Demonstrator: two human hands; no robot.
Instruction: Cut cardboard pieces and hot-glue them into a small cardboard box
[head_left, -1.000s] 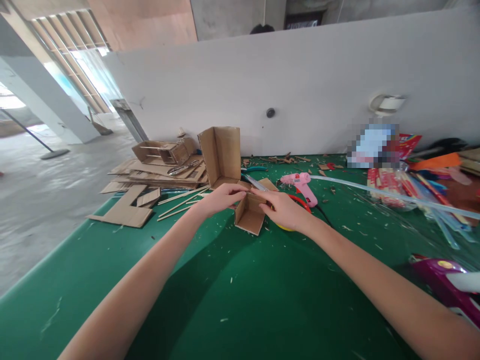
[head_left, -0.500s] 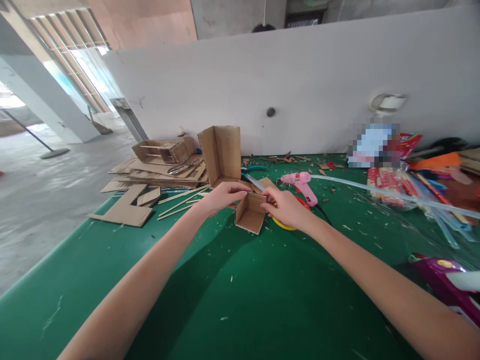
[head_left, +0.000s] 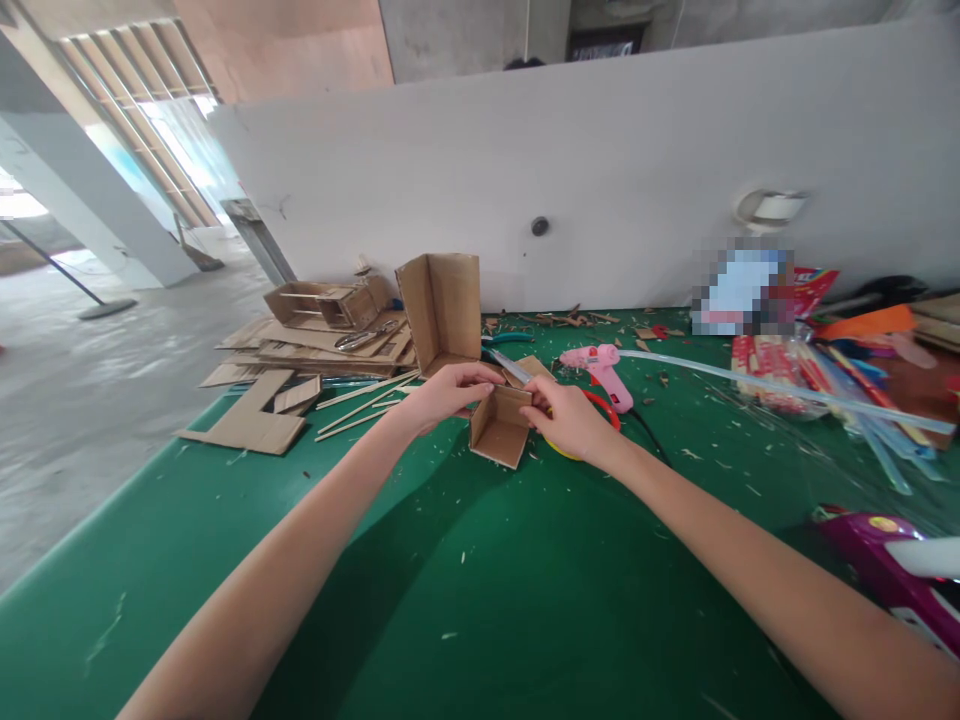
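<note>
A small open cardboard box corner [head_left: 501, 438] stands on the green table, its floor and upright walls showing. My left hand [head_left: 455, 393] is closed on its left and back walls, with thumb and fingers at the top edge. From the other side my right hand [head_left: 568, 415] pinches the right end of its back wall. Just behind stands a taller folded cardboard piece [head_left: 454, 310]. Scissors with red and yellow handles [head_left: 602, 405] lie partly hidden under my right hand, and their blades point back and left.
A pink glue gun [head_left: 600, 370] with a long clear glue stick lies right of the hands. Cardboard sheets [head_left: 255, 420], thin wooden sticks [head_left: 360, 405] and a cardboard frame [head_left: 322, 303] are at the left. Pliers [head_left: 511, 337] lie behind. A purple object [head_left: 874, 550] sits at the right.
Both hands keep their hold on the small cardboard box corner, which has not visibly moved. The view has shifted very slightly.
</note>
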